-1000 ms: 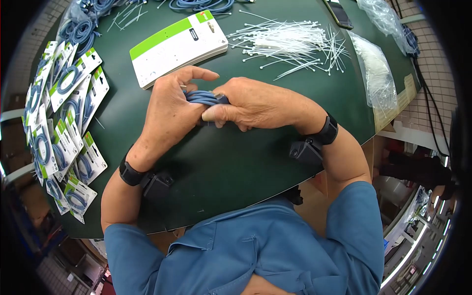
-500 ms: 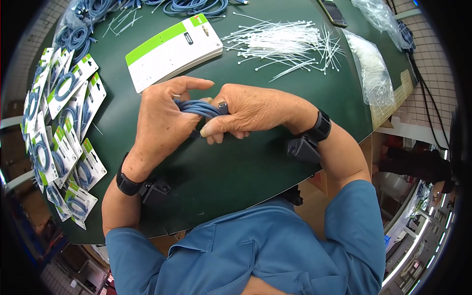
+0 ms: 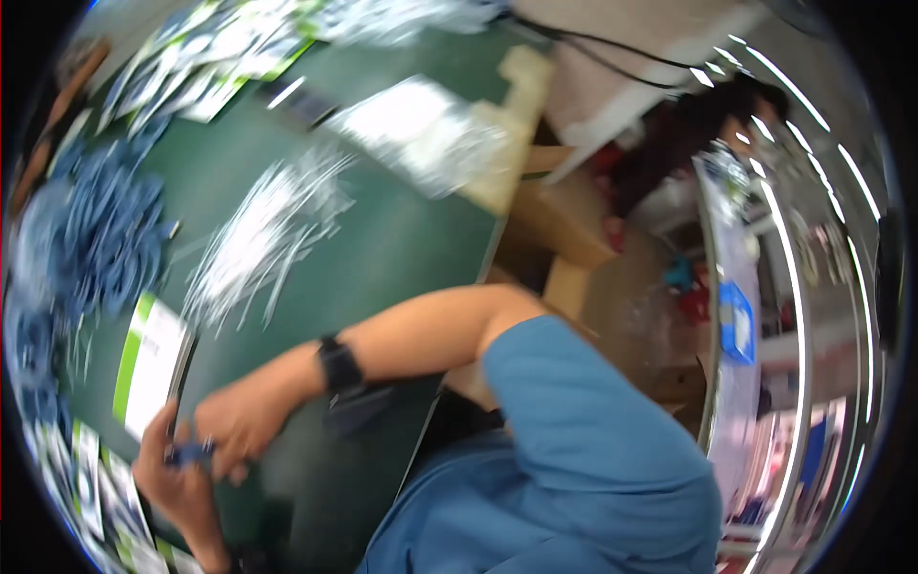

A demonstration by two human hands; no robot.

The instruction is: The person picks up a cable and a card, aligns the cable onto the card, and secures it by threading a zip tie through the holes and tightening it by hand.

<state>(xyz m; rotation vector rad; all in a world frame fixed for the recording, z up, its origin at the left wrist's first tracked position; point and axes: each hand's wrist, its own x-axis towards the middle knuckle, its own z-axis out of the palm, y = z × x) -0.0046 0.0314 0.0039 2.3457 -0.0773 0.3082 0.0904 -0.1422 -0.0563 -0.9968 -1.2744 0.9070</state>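
On the desk (image 3: 382,258), a card stack (image 3: 153,371) lies just beyond the hands (image 3: 239,421); cable ties (image 3: 256,239) lie farther beyond, to their right; heaped cables (image 3: 105,230) beyond, to their left; carded packs (image 3: 88,469) left of them.

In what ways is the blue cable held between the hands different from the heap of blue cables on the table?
The blue cable is held between the left hand and right hand; the heap of blue cables lies on the green table, untouched by them.
The blue cable makes a small bundle, while the heap spreads widely.
Fingers partly cover the blue cable; the heap's many loops show.
Both are blue.
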